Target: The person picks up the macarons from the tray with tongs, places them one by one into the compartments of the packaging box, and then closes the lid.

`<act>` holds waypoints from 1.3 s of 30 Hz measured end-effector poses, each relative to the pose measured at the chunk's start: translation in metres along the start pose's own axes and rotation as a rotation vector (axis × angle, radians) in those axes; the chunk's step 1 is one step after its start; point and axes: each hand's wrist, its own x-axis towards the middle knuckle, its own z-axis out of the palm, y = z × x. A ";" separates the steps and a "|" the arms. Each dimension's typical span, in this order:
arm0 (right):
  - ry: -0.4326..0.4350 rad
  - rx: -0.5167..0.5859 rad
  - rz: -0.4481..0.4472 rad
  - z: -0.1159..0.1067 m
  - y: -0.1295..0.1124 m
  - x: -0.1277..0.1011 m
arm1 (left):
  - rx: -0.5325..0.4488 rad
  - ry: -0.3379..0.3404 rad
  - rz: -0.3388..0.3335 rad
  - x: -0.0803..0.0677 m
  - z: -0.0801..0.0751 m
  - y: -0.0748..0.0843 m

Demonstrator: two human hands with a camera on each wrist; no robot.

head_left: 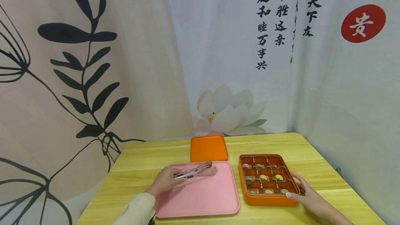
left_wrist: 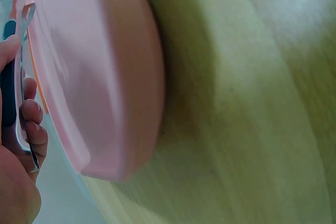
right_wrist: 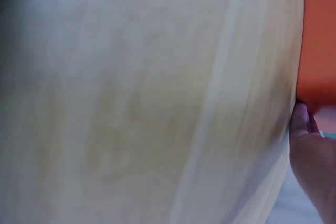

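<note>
Metal tongs [head_left: 197, 171] with a dark grip are held in my left hand [head_left: 165, 180], above the pink tray [head_left: 200, 197]. In the left wrist view, the fingers and thumb wrap the tongs' handle [left_wrist: 9, 93] beside the tray's edge. An orange box [head_left: 268, 200] with a clear divided insert stands to the right of the tray. Small wrapped pieces, green, yellow and pink, lie in its compartments. My right hand [head_left: 309, 197] grips the box's near right corner, thumb at the front rim and fingers along the right side. The right wrist view shows that hand [right_wrist: 312, 156] against the orange wall.
Behind the pink tray lies a flat orange lid [head_left: 208, 148], near the table's back edge. The table [head_left: 318, 169] has a light wood-grain top. Printed curtains [head_left: 150, 79] hang close behind it and along the right side.
</note>
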 end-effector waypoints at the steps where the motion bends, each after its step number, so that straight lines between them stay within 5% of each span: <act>1: 0.000 -0.002 -0.001 0.000 0.000 0.000 | 0.006 0.002 0.005 0.000 0.000 0.000; 39: -0.010 0.001 0.006 0.000 -0.003 -0.002 | 0.009 0.019 0.036 -0.001 0.003 0.005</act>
